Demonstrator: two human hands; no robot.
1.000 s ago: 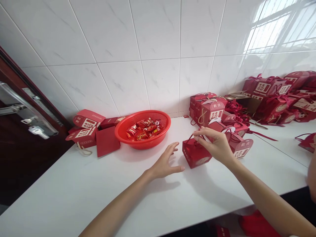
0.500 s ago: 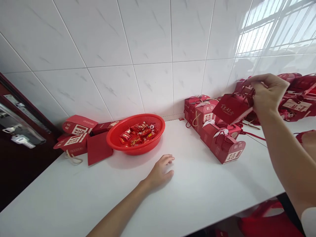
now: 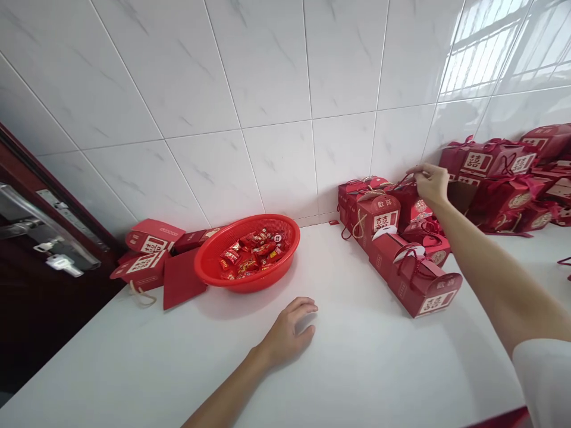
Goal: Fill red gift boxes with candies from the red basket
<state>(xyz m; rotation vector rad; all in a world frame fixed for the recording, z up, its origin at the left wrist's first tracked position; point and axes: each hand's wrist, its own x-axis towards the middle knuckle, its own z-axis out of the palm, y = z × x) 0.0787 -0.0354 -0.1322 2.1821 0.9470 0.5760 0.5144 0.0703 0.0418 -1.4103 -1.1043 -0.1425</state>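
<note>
My left hand (image 3: 289, 330) lies on the white table (image 3: 250, 368) with its fingers stretched forward and thumb apart, holding nothing. In front of it stands a red plastic basket (image 3: 247, 284) of wrapped candies (image 3: 256, 252). At the right, my right hand (image 3: 430, 179) pinches the cord handle of a red candy box (image 3: 405, 201), which is down among the grouped boxes near the wall. Its lower part is hidden behind a box with a gold rope (image 3: 379, 214). Closer to me, another red box (image 3: 423, 291) with a dark red cord ends the row.
Stacked red boxes (image 3: 495, 178) with ribbons fill the far right. Left of the basket are a flat red card or bag (image 3: 184, 279) and more red boxes (image 3: 149, 252). A tiled wall (image 3: 285, 160) runs along the back; a door with keys (image 3: 60, 261) is at the left.
My right hand has lowered the candy box from the air to the grouped boxes, moving left and down. The view has shifted slightly; my left hand stays on the table.
</note>
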